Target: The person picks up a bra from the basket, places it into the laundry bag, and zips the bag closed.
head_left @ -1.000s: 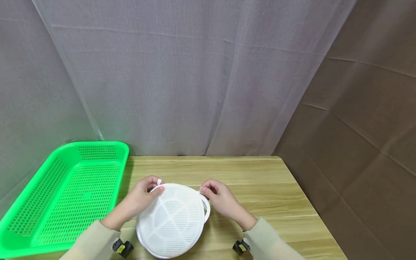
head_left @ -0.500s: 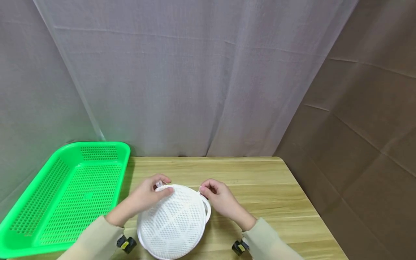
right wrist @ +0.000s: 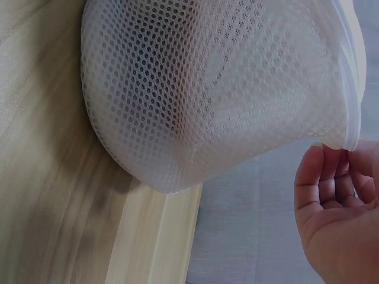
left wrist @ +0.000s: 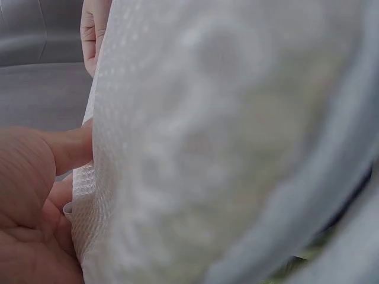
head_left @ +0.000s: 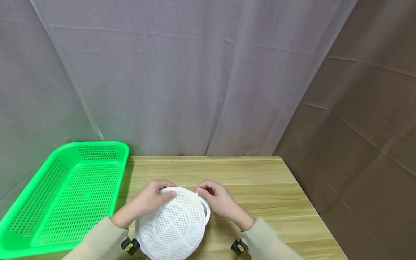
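Note:
A round white mesh laundry bag [head_left: 173, 227] stands on the wooden table, its flat top facing up. My left hand [head_left: 151, 200] grips its far left rim, thumb lying on the mesh and fingers hidden behind the side. In the left wrist view, the mesh [left wrist: 148, 106] passes between the thumb and fingers of that hand [left wrist: 29, 195]. At the far right rim, my right hand [head_left: 219, 200] pinches the edge where the zipper runs, beside a white loop handle [head_left: 207, 213]. The right wrist view shows those fingertips of the right hand [right wrist: 337, 207] at the end of the zipper band [right wrist: 350, 89].
A green perforated plastic basket [head_left: 81, 195] lies at the left. The wooden tabletop [head_left: 260, 187] reaches back to a grey curtain [head_left: 182, 90], with a brown cloth [head_left: 357, 126] along the right side. Black cameras [head_left: 130, 246] sit on both wrists.
My left hand has slid right along the far rim, its thumb now further over the mesh. My right hand keeps its pinch and has barely shifted left.

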{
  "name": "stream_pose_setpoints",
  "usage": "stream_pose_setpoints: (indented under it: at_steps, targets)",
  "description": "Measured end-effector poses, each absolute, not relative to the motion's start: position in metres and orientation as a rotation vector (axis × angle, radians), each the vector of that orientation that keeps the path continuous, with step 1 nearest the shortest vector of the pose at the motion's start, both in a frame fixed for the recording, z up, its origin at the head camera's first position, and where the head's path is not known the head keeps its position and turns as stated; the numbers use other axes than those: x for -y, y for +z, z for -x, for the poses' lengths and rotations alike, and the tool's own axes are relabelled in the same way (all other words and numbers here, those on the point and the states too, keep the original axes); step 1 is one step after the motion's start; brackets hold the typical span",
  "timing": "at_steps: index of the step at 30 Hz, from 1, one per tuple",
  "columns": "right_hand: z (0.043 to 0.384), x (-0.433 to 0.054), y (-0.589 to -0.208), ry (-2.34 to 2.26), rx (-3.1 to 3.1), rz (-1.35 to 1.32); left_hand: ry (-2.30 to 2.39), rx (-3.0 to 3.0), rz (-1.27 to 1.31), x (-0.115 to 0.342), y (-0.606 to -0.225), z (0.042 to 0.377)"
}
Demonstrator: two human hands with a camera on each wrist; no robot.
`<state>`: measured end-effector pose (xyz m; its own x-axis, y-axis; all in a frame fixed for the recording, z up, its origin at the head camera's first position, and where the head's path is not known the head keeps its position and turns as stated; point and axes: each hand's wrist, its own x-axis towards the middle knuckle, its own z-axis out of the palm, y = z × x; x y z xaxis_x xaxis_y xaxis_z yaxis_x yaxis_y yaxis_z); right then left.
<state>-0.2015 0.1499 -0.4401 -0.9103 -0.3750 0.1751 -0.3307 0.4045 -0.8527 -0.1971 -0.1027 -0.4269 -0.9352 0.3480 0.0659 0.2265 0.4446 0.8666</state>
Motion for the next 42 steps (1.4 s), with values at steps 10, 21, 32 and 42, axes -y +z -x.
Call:
stream_pose_setpoints:
  at_steps: [10,21,32,42]
  targets:
    - [0.2006,-0.1486,-0.4394,-1.574,-2.623,0.634,1.536,-2.583,-0.438,0.1026,-0.4307,0.1964]
    - [0.1975,-0.1488,-0.437,-1.545,-2.649,0.647,1.521,-2.584,-0.436,0.1033,-0.4313,0.1951]
    - [0.198,-0.1516,-0.438,-1.546,-2.63,0.639,1.536,-2.617,-0.421,0.1076,-0.4324,0.1943]
    - [0.1987,-0.1543,-0.4398,-1.564,-2.622,0.627,1.565,-2.615,-0.337,0.1104,-0.4301,0.1926]
